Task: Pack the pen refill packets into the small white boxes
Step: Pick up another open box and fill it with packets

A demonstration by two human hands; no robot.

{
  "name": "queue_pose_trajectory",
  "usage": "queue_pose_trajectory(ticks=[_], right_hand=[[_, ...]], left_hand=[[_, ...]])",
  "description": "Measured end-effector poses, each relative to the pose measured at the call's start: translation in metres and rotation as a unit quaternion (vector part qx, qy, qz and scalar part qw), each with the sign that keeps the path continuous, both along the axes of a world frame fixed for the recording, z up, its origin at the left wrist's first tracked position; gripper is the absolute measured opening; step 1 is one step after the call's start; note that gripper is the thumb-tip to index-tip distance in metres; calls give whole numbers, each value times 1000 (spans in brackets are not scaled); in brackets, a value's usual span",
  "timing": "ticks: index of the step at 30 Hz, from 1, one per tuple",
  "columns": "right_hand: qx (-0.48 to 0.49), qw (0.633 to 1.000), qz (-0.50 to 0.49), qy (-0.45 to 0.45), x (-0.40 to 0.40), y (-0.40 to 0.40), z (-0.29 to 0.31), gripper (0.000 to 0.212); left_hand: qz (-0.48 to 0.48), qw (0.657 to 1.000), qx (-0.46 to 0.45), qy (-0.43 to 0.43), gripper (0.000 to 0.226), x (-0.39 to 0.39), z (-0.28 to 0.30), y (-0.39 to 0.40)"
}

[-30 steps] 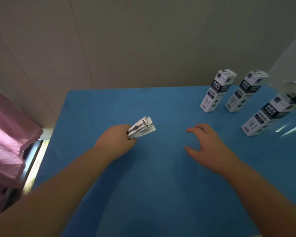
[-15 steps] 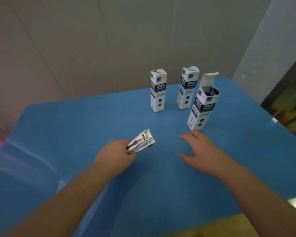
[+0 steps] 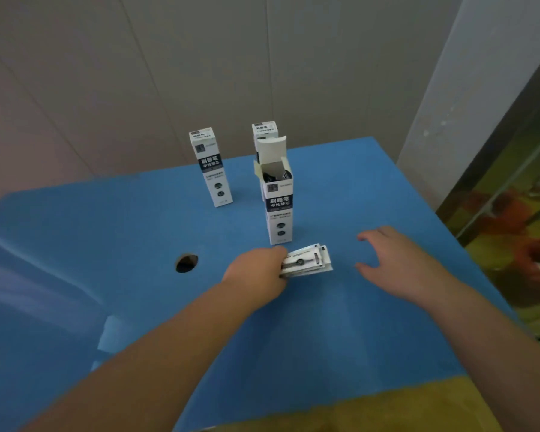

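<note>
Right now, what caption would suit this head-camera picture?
Left hand grips refill packets near the open box; right hand hovers open.

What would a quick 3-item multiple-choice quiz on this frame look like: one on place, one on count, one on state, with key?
1. Where does the open box stand?
A. Just beyond the left hand
B. Left of the hole in the table
C. At the table's near edge

2. How many white boxes stand on the table?
A. Two
B. Three
C. Five

3. What is the right hand doing?
A. Gripping a box
B. Pinching a packet
C. Spread open, holding nothing

Key: 1 A, the open box rises right behind the left hand, which holds the refill packets. 2 B, the open one plus closed box and rear box partly hidden behind its flap. 3 C, the right hand has fingers spread above the blue table.
</note>
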State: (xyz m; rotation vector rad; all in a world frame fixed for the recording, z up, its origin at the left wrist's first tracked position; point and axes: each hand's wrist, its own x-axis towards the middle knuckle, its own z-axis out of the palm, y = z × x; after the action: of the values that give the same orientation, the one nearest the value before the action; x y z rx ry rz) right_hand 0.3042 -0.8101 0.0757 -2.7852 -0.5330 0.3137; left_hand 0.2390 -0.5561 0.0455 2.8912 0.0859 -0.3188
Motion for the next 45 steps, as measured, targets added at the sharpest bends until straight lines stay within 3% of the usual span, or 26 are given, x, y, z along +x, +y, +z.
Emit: queue_pose_trajectory(ticks=[3, 7, 11, 14, 17, 22, 24, 29, 32, 39, 45], right_hand=[[8, 1000, -18, -3, 10, -15, -3, 56], [20, 1000, -22, -10, 13, -23, -9, 53], [33, 999, 2, -17, 13, -18, -14, 50], [37, 998, 31, -30, 12, -8, -17, 50], [39, 996, 75, -41, 8, 4, -19, 52], [27, 978, 198, -65, -5, 35, -24, 61], [10, 969, 236, -77, -8, 48, -28, 65], [-12, 955, 281, -99, -7, 66, -35, 40], [-20, 954, 284, -97, -4, 69, -36, 29], [-63, 952, 281, -99, 4, 80, -26, 11], [-109, 945, 300, -75, 6, 87, -13, 13]], left_hand=[[-29, 999, 33, -16, 19, 16, -2, -18], [-30, 996, 58, -59, 63, 15, -12, -21], [1, 994, 51, -93, 80, -5, -22, -14], [92, 981, -39, -165, 77, -17, -21, -10], [198, 934, -165, -248, 88, -8, -6, -9], [237, 861, -371, -254, 118, 32, 32, -4], [217, 859, -404, -226, 115, 42, 41, 1], [189, 870, -376, -257, 55, 43, 42, 8], [201, 864, -345, -305, 61, 27, 45, 15], [243, 864, -303, -321, 65, -33, 42, 42], [284, 850, -299, -328, 60, -63, 31, 46]])
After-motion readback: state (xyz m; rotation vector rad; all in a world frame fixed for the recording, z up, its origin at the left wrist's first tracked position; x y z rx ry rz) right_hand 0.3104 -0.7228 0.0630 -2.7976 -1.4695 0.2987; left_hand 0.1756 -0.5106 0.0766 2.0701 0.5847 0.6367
